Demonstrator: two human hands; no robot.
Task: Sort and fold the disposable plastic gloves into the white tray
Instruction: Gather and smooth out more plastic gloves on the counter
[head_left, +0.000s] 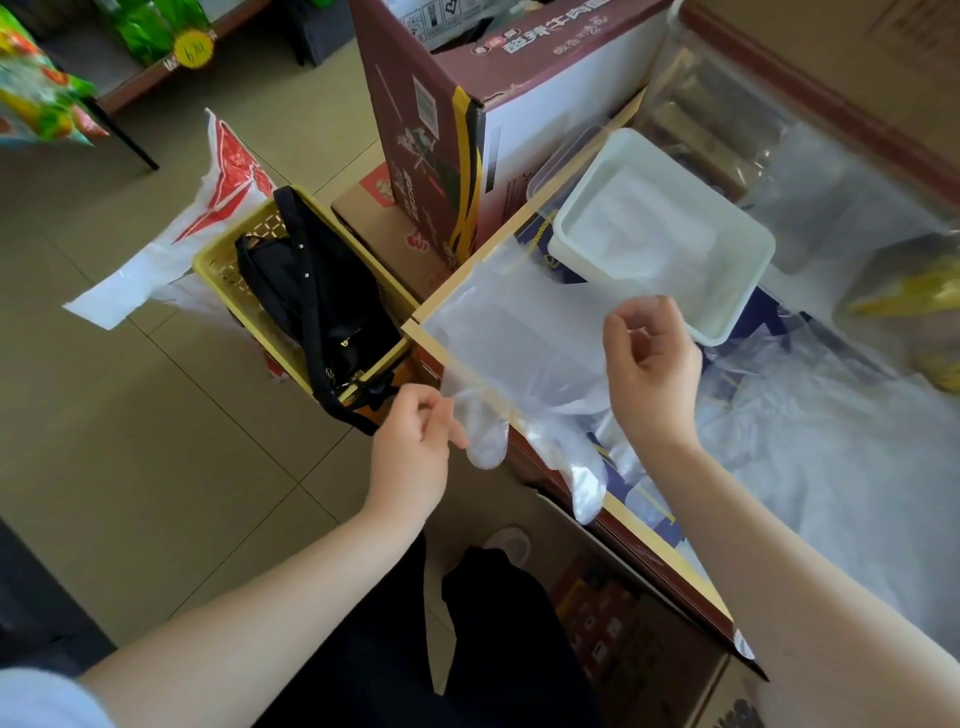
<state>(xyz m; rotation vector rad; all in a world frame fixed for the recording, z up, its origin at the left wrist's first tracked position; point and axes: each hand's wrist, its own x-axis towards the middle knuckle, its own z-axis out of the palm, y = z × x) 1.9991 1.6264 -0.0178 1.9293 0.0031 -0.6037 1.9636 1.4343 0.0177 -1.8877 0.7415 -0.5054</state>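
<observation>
Beige floor tiles (156, 415) fill the space under the left hand (415, 441), and flattened cardboard with a pale taped edge serves as the work surface (670, 566) beneath the right hand (652, 364). Both hands hold one clear plastic glove (519, 332) stretched between them: the left hand pinches its lower edge near the dangling glove fingers, and the right hand, fingers curled, grips the opposite edge. Just beyond the right hand sits the white tray (727, 322), with folded clear gloves already lying inside it. Right of the right forearm spreads a loose heap of gloves (810, 467). Beyond the left hand stands a yellow basket (218, 270) holding a black bag (322, 291), next to a tall printed carton (431, 135).
</observation>
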